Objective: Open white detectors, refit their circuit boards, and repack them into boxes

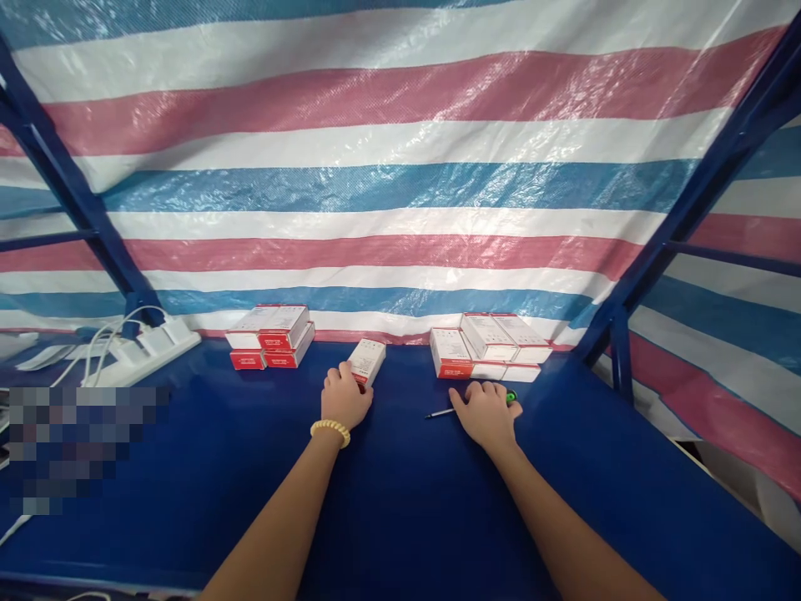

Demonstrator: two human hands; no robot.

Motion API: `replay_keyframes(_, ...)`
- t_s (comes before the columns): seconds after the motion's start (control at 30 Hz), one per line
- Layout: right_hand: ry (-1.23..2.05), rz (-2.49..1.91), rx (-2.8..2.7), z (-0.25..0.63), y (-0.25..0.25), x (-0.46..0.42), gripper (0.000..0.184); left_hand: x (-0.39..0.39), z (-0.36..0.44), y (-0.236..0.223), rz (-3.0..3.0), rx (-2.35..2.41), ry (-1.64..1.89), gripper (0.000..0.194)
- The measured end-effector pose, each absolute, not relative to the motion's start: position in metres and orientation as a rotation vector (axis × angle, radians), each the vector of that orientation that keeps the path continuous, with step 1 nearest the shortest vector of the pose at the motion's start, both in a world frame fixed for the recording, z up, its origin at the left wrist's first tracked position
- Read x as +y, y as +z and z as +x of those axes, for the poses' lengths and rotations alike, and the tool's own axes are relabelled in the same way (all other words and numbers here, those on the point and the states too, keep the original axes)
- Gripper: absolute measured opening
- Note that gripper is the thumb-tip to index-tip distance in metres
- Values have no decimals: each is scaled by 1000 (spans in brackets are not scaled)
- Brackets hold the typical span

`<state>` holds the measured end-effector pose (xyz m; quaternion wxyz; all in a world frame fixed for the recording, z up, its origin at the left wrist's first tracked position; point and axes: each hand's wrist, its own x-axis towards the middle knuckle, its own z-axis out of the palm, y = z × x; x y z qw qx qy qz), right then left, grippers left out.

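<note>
- Your left hand (pixel 346 396) is curled in around the near end of a small white-and-red box (pixel 368 361), thumb on the right side, so you've got a grasp on it.
- Your right hand (pixel 488 411) is palm down over a screwdriver (pixel 441 413), fingers bent. Shaft pokes out on the left, a bit of green handle shows at the right. Can't tell if you're really gripping it or just covering it.
- That box sits on the blue table (pixel 400 501), just beyond your left hand, and well left of your right one.
- Left box stack (pixel 283 325) is past your left hand, off to its left; right box stack (pixel 491 338) is just beyond your right hand.
</note>
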<state>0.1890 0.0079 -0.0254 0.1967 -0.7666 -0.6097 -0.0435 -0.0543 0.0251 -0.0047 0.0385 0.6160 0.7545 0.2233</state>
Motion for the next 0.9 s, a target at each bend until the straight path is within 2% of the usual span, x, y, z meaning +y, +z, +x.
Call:
replay_keyframes(0.17,-160,-2232,-1547,193,-27,7,27,31,-58,18,1817,2269,456,63)
replay_keyframes(0.33,-243,-2138,-1503,186,-9,9,18,33,-58,18,1829,2306,503,56)
replay_keyframes(0.5,140,-1628,-1818,151,12,14,13,31,-60,10,1916,2268,553,54)
replay_keyframes(0.57,222,-1431,-1886,135,8,14,20,29,-59,7,1955,2226,643,58)
replay_keyframes(0.73,278,-1211,-2037,116,-15,1,39,21,-50,6,1999,2005,1159,85)
replay_keyframes(0.9,520,-1164,-1939,125,-15,-13,68,9,-40,6,2051,1778,1492,85)
